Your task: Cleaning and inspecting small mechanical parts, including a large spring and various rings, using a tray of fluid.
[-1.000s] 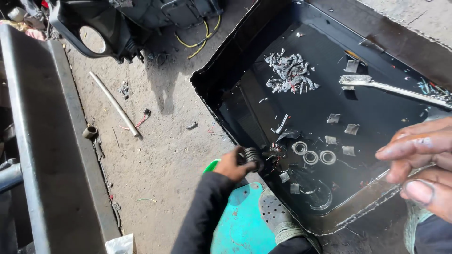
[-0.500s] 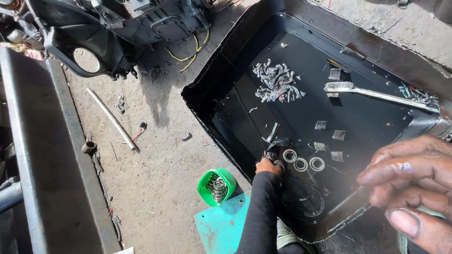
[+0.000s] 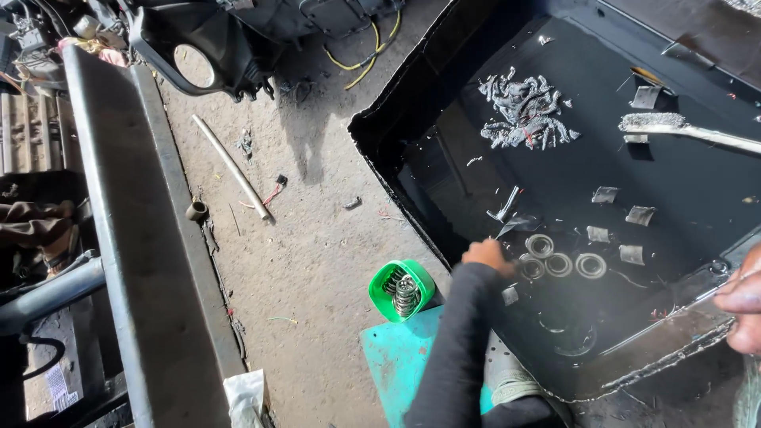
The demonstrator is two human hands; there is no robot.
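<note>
My left hand (image 3: 487,255), on a black-sleeved arm, reaches into a black metal tray (image 3: 380,150) of dark liquid. Its fingers are at the left end of a group of metal rings (image 3: 560,264) lying in the liquid; motion blur hides whether they grip one. Beside the tray on the ground stands a green cup (image 3: 384,292) holding coil springs (image 3: 406,295). Only part of my grimy right hand (image 3: 741,309) shows, at the right edge over the tray's near rim. A brush (image 3: 674,124) with grey bristles rests in the tray at the far right.
A clump of metal scraps (image 3: 523,111) and small flat metal pieces lie in the tray. A teal board (image 3: 392,361) and a sandalled foot (image 3: 507,380) are below. A metal tube (image 3: 232,168), a grey beam (image 3: 119,214), a black plastic panel (image 3: 230,55) and yellow wires (image 3: 361,59) are on the left.
My left hand held a coil spring, which then lay in the green cup, and the hand moved into the tray to the rings. My right hand slid mostly out of view.
</note>
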